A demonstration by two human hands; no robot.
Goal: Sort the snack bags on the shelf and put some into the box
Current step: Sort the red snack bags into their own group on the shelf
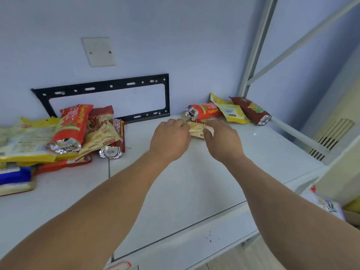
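On the white shelf (194, 182), both my hands reach toward the back right. My left hand (170, 140) and my right hand (224, 140) each pinch one side of a small beige and red snack bag (196, 129) lying on the shelf. Right behind it lies an orange-red bag (206, 111) with a silver crimped end, then a yellow bag (229, 111) and a dark red bag (251, 110). A heap of orange, yellow and brown snack bags (68, 131) sits at the left. Most of the box is out of view.
A black metal bracket (109, 86) leans against the wall behind the shelf. The shelf's grey upright post (255, 47) and rail stand at the right. A corner of a cardboard box (350, 215) with packets shows at the lower right, below the shelf.
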